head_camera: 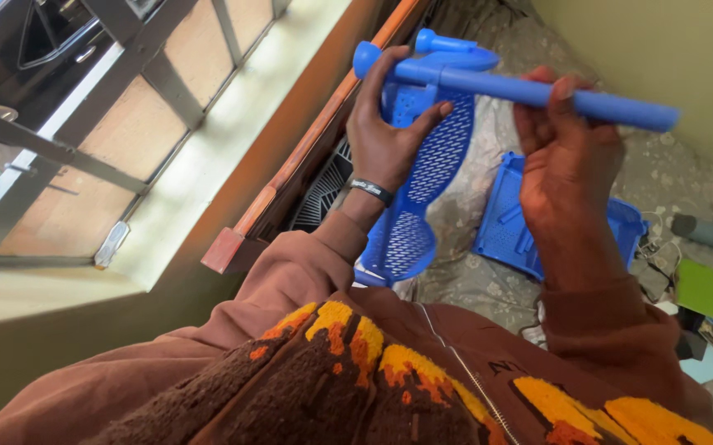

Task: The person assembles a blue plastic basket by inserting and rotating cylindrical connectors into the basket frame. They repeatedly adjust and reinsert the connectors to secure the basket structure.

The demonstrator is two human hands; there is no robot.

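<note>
My left hand (385, 132) grips a blue perforated plastic panel (422, 185) near its top, holding it upright in front of my chest. My right hand (566, 152) is closed around a blue plastic tube (537, 95) that runs across the panel's top end, where a knob-like socket (447, 49) sticks out. A dark wristband sits on my left wrist. Both arms wear brown sleeves.
A second blue perforated tray piece (509, 222) lies on the patterned grey cover below. A wooden frame edge (307, 156) and a barred window (84, 124) are at the left. At the right lie a green card (700, 288), cables and a grey cylinder (710, 233).
</note>
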